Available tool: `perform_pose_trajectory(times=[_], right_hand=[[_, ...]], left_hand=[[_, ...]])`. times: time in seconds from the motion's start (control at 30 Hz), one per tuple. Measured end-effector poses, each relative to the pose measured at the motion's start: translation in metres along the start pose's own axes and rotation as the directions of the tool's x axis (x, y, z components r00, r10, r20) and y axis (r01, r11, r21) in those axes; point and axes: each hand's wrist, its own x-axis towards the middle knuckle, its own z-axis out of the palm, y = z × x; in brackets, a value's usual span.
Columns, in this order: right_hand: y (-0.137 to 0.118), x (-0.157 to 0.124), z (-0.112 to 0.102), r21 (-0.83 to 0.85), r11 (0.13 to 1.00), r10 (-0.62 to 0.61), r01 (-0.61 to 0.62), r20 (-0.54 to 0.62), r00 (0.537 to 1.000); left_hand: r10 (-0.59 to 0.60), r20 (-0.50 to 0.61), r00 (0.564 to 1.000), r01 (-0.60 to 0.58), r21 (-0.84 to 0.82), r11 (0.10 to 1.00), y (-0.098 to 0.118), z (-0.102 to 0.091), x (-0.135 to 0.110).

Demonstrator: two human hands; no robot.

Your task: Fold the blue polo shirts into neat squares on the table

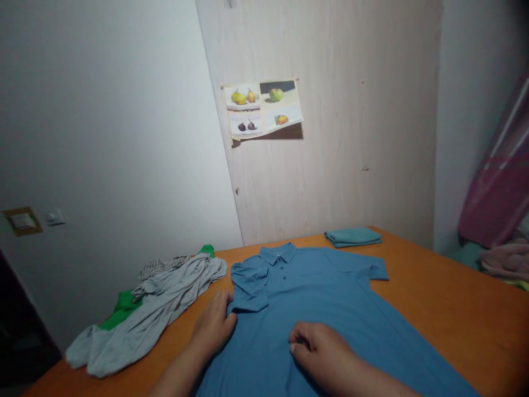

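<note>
A blue polo shirt [326,309] lies front up, its buttoned collar pointing to the far side. Its left-hand sleeve is folded inward over the chest, while the other sleeve stretches out to the right. At the shirt's left edge, just below the folded sleeve, my left hand [215,322] is closed on the fabric, its fingertips partly hidden. My right hand [318,347] is curled over the middle of the shirt, thumb near the fingers, with nothing visible in it. Whether it touches the cloth I cannot tell.
Grey, striped and green clothes lie in a loose heap [152,314] on the left of the orange table [467,309]. A folded teal cloth [354,236] rests at the far edge. Behind are a wall and a fruit picture [264,110]; pink fabric [496,193] is at right.
</note>
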Motion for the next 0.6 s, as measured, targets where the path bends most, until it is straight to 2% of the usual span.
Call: perform_pose_trajectory(times=[0.13,0.2,0.3,0.43,0.6], right_hand=[[-0.001,0.027,-0.007,0.194,0.978,0.039,-0.072,0.168,0.985],[-0.001,0.053,-0.007,0.263,0.958,0.066,-0.112,0.175,0.982],[-0.002,0.103,0.000,0.220,0.974,0.043,-0.056,0.063,0.997],[-0.004,0.166,0.013,-0.031,1.000,-0.004,0.000,-0.136,0.991],[-0.016,0.211,0.034,-0.200,0.979,-0.017,-0.027,-0.217,0.976]], left_hand=[[-0.087,-0.047,0.995,0.086,-0.018,0.996,-0.006,0.002,-0.005],[-0.092,-0.053,0.994,0.091,-0.035,0.995,-0.005,0.002,-0.005],[-0.062,-0.054,0.997,0.060,-0.034,0.998,-0.003,0.002,-0.005],[-0.039,-0.040,0.998,0.039,-0.012,0.999,-0.001,0.006,-0.007],[-0.029,-0.030,0.999,0.029,0.009,1.000,-0.002,0.011,-0.008]])
